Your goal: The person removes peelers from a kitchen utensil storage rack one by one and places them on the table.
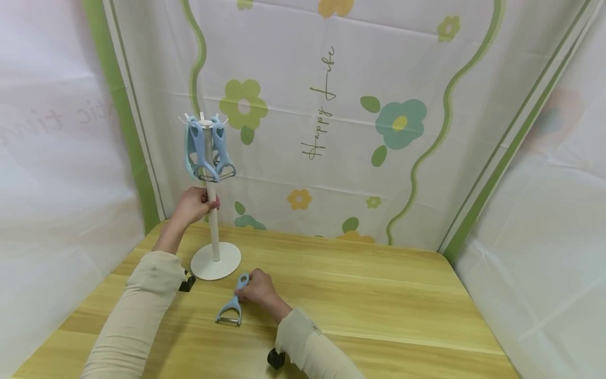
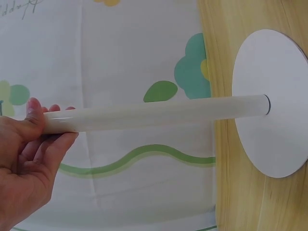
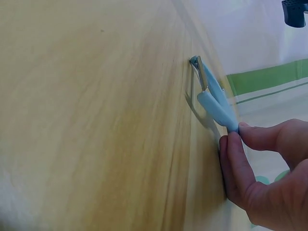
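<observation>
A white stand with a round base and small hooks at its top stands at the table's left. My left hand grips its pole below the hooks; in the left wrist view fingers and thumb wrap the white pole. Several blue peelers hang from the hooks. In front of the base, my right hand pinches another light blue peeler by its handle. The right wrist view shows that peeler low over the table, thumb and fingertips at the handle, its metal blade end pointing away from the hand.
The wooden table reaches back to a white curtain printed with flowers, and similar curtains hang on both sides. Black wrist devices show under the left sleeve and the right sleeve.
</observation>
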A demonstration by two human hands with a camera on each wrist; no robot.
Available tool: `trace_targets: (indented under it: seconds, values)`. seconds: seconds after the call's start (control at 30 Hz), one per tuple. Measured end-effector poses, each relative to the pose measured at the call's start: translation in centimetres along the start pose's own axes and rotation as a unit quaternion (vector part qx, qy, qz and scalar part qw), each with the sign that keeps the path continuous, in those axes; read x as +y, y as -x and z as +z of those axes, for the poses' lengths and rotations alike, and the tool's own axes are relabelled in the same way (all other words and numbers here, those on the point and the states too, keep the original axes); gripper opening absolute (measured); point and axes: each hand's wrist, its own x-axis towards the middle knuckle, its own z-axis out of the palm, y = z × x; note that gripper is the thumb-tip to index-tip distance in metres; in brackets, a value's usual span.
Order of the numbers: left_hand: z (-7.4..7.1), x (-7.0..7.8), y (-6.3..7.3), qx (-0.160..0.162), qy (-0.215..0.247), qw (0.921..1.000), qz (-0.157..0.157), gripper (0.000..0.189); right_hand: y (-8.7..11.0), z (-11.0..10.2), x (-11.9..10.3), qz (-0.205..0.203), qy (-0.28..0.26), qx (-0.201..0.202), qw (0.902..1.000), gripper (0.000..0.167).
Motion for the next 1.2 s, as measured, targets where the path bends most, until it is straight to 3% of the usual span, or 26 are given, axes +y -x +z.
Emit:
trace_targets:
  seconds: [0.23,0.5,0.7,0.97,1.2]
  values:
    - [0.0,0.1,0.2,-0.005,-0.002,0.9999,0.009,0.018,-0.3,-0.2,0.0,-0.003,0.046,-0.011,0.9989,0.04]
    - [0.4,0.1,0.6,-0.02,0.042,0.9988,0.018,0.015,-0.1,-1.4,-0.2,-0.012,0.081,-0.028,0.9963,0.049]
    - [0.4,-0.2,0.8,-0.013,0.05,0.9985,0.017,0.011,-0.3,-2.2,-1.1,-0.04,0.097,-0.046,0.9934,0.048]
    - [0.4,0.0,0.7,-0.009,0.044,0.9989,0.015,0.009,-0.5,-4.0,-2.8,-0.088,0.113,-0.06,0.9879,0.032]
    - [0.4,0.0,0.5,-0.012,0.032,0.9993,0.014,0.009,-0.4,-5.1,-4.6,-0.11,0.07,-0.068,0.9891,0.026]
